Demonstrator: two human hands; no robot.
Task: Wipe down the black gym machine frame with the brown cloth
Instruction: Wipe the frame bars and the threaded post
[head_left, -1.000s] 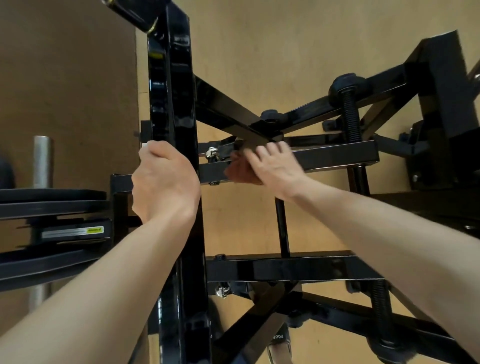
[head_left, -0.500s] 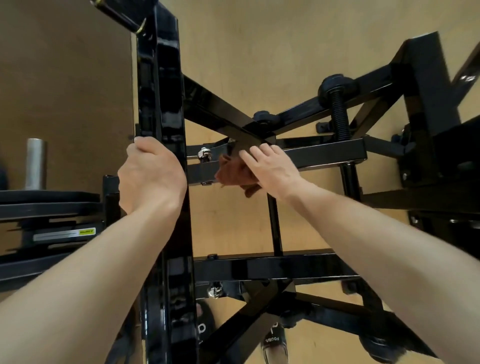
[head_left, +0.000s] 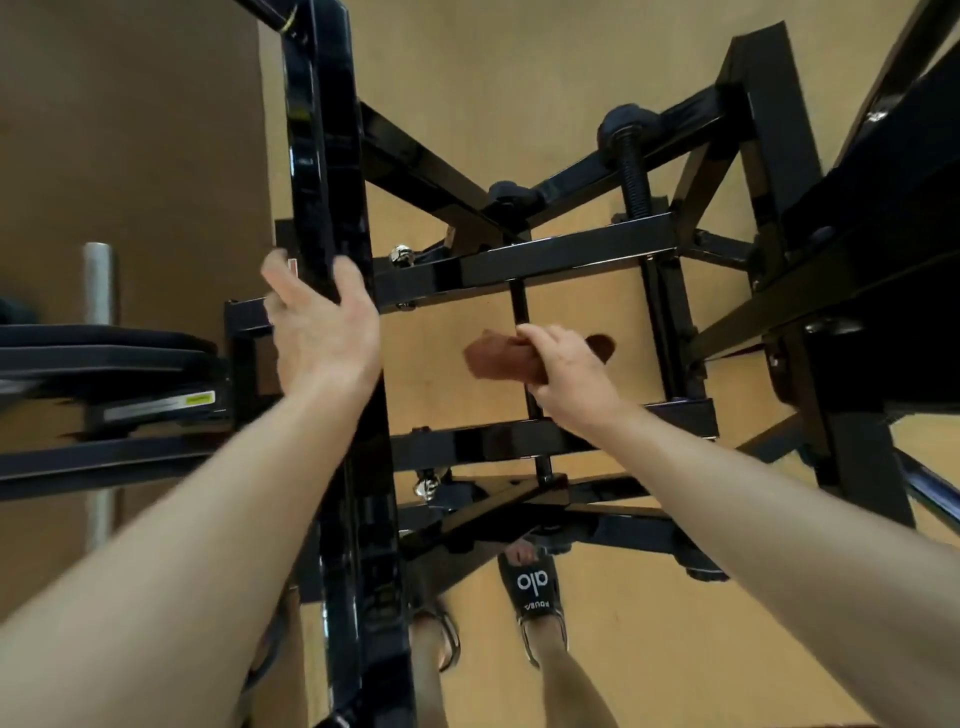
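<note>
At far left, black weight plates (head_left: 98, 348) carry a white label with a yellow patch, too blurred to read. The left hand (head_left: 324, 332) is loosely open, fingers and thumb either side of the glossy black gym machine frame (head_left: 332, 156) upright. The right hand (head_left: 569, 371) clutches the brown cloth (head_left: 498, 358) around a thin vertical rod between two crossbars. Below, a black slide sandal (head_left: 532, 584) reads "alo".

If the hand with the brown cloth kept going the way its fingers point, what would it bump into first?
Probably the thin black rod. The right hand holding the brown cloth looks level with it already, though depth is hard to judge.
</note>
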